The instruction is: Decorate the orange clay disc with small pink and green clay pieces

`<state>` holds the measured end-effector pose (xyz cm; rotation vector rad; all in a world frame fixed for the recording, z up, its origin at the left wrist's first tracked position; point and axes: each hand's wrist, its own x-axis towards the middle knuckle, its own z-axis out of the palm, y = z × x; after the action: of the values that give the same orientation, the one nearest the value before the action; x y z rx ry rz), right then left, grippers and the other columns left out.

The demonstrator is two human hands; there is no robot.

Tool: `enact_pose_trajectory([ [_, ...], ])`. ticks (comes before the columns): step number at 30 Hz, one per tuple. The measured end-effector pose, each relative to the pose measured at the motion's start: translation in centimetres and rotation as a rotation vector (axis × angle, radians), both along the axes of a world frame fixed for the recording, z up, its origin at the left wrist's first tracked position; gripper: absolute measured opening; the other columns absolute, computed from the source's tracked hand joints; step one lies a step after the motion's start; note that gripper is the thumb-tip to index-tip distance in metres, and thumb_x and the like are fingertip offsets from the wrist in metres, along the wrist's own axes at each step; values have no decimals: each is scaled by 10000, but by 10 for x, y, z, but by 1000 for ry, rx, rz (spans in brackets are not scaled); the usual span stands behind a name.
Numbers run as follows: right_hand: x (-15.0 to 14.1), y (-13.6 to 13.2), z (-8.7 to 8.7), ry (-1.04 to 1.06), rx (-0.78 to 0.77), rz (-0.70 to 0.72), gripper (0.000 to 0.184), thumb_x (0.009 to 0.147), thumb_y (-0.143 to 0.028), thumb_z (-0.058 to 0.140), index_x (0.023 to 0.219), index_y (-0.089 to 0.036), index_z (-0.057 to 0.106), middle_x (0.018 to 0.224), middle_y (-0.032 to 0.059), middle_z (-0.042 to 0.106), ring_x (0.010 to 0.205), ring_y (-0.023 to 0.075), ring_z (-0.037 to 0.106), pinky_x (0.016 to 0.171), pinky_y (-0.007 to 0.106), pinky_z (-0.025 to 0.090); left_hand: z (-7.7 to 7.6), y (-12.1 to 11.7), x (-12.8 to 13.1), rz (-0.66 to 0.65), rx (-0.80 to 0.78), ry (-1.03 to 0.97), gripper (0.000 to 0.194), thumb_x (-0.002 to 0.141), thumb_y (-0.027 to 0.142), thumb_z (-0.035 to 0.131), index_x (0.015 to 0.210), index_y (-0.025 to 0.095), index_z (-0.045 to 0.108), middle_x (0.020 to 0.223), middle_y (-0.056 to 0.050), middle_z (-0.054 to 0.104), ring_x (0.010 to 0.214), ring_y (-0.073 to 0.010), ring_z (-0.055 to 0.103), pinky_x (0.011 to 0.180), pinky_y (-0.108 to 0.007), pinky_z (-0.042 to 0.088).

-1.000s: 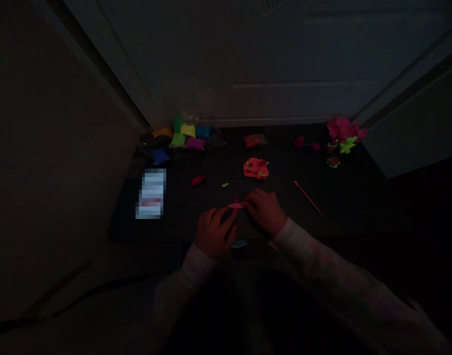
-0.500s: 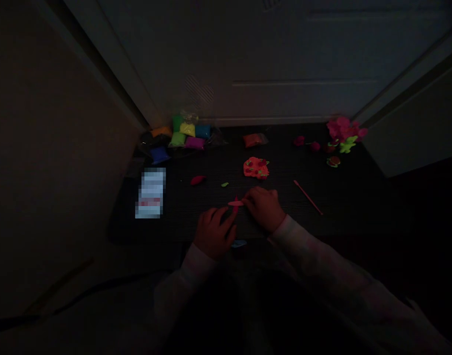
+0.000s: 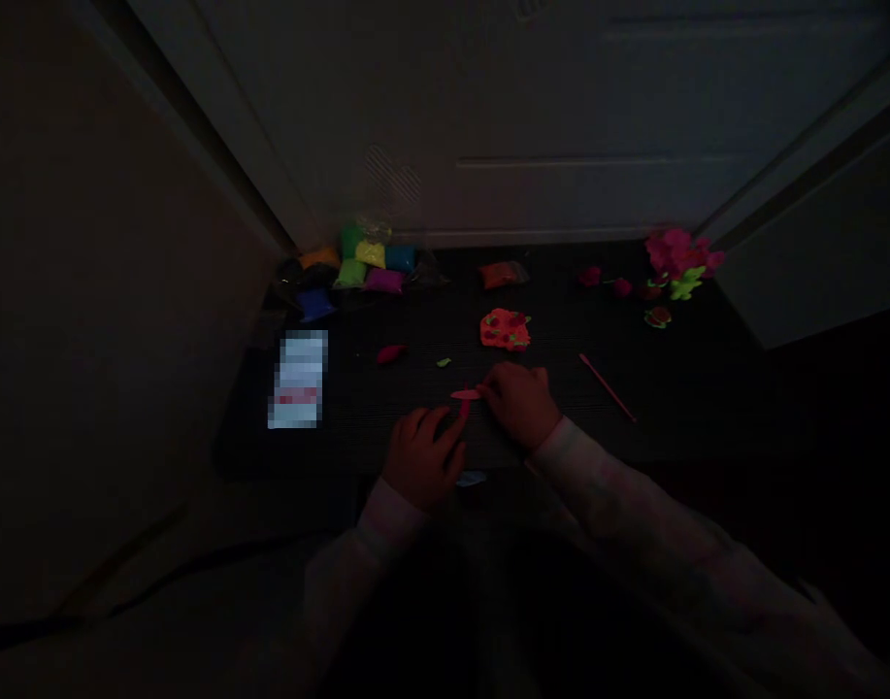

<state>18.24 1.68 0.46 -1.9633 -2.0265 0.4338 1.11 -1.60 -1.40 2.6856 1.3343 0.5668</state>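
My right hand (image 3: 519, 399) pinches a pink modelling-clay knife (image 3: 463, 395), its blade pointing left. Under and beside the blade lies a small strip of pink clay (image 3: 465, 408). The index fingertip of my left hand (image 3: 424, 454) rests at this strip; its fingers are spread and the palm faces down. Just beyond sits a little light-green clay piece (image 3: 444, 363), with a dark-red clay lump (image 3: 391, 354) farther left. Behind my right hand lies a flat orange clay piece (image 3: 504, 330) dotted with red and green bits. The room is very dim.
On the dark table (image 3: 561, 437), bags of coloured clay (image 3: 372, 264) stand at the back left, and an orange bag (image 3: 503, 275) at the back middle. A blurred white packet (image 3: 299, 379) lies left. A pink stick tool (image 3: 607, 387) and clay flowers (image 3: 683, 257) are right.
The knife has shifted slightly up and away over the pink strip, together with my right hand. My left hand stays nearly in place.
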Motion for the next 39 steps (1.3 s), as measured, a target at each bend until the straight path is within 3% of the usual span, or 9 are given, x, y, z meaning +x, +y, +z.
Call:
enact_pose_trajectory([
  [18, 4, 4, -4, 15, 19, -32, 154, 820, -300, 432, 759, -184, 514, 782, 19, 603, 768, 167, 549, 662, 307, 285, 0, 0, 0, 4, -17, 3, 341, 783, 289, 451, 1101, 216, 550, 1078, -90, 543, 979, -257, 421, 802, -409, 375],
  [26, 0, 7, -7, -19, 40, -46, 145, 806, -282, 439, 736, -180, 514, 793, 58, 595, 813, 216, 530, 678, 335, 282, 3, 0, 0, 3, -44, -3, 353, 779, 289, 452, 1114, 220, 543, 1069, -100, 538, 981, -258, 421, 803, -419, 379],
  [39, 10, 7, -13, 132, 148, -59, 163, 838, -273, 383, 824, -184, 518, 833, 49, 598, 788, 167, 553, 689, 302, 379, 3, -1, -1, 12, -56, -22, 359, 795, 292, 435, 1135, 219, 524, 1099, -91, 525, 1002, -250, 407, 836, -401, 362],
])
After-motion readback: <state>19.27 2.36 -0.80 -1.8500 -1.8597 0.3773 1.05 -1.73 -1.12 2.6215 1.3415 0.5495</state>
